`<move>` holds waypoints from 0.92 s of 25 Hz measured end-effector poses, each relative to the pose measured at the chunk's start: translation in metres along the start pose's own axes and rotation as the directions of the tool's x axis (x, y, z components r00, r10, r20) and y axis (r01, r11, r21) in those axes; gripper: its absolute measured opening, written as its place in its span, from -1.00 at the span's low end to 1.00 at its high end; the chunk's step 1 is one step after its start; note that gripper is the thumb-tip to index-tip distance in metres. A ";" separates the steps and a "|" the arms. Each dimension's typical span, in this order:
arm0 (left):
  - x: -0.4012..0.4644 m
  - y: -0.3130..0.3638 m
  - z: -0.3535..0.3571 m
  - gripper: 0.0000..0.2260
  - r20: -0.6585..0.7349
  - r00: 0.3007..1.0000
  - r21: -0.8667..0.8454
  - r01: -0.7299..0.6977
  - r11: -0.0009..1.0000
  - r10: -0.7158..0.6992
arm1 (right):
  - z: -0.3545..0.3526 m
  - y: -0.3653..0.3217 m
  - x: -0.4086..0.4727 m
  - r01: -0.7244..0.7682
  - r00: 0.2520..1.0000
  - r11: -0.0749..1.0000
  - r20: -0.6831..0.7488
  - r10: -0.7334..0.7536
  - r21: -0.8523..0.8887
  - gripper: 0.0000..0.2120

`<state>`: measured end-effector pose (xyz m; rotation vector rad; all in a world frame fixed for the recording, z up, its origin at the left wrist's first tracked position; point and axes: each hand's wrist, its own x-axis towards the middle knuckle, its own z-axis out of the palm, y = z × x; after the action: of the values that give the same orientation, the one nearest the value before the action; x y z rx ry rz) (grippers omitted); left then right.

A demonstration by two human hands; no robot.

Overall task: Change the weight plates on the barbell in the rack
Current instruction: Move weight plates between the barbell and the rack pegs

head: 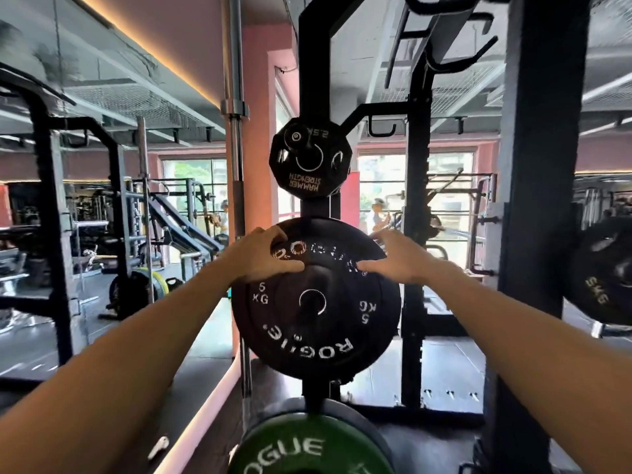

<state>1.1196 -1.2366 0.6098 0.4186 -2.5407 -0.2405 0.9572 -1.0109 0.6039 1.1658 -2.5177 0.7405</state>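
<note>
Two hands grip the black plate (314,302) on a gym rack upright (316,63).

The 5 kg plate (316,336) was black with white lettering; the plate below (301,446) was green, the rack upright (313,63) black.

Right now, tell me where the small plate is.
In the head view, the small plate hangs centre on the rack post, directly above the 5 kg plate.

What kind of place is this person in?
Most likely a gym's weight area: a black 5 kg plate hangs on a rack upright, a green plate sits below, and more racks stand behind.
</note>
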 end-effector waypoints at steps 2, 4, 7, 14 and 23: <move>-0.018 0.010 -0.013 -0.31 -0.011 1.000 0.030 0.014 0.999 -0.014 | -0.009 0.000 -0.015 0.005 1.000 1.000 -0.003 -0.005 0.022 -0.21; -0.033 0.020 -0.026 -0.38 -0.051 0.999 0.010 0.014 1.000 -0.013 | -0.018 0.000 -0.025 0.015 1.000 0.999 0.005 -0.015 0.037 -0.20; -0.061 0.038 -0.040 -0.37 -0.070 0.997 -0.017 0.010 1.000 -0.011 | -0.031 -0.001 -0.043 0.050 0.999 0.996 0.014 -0.051 0.067 -0.16; -0.142 0.099 -0.055 -0.34 -0.084 0.996 -0.040 0.028 0.999 -0.031 | -0.064 0.007 -0.124 0.088 0.996 0.995 0.027 -0.089 0.044 -0.21; -0.216 0.213 -0.044 -0.34 -0.092 0.996 -0.137 0.001 0.991 -0.014 | -0.149 0.060 -0.261 0.029 0.998 0.999 0.059 -0.027 -0.043 -0.25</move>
<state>1.2641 -0.9673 0.5948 0.3775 -2.4152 -0.3870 1.0822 -0.7313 0.5926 1.2222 -2.5453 0.6500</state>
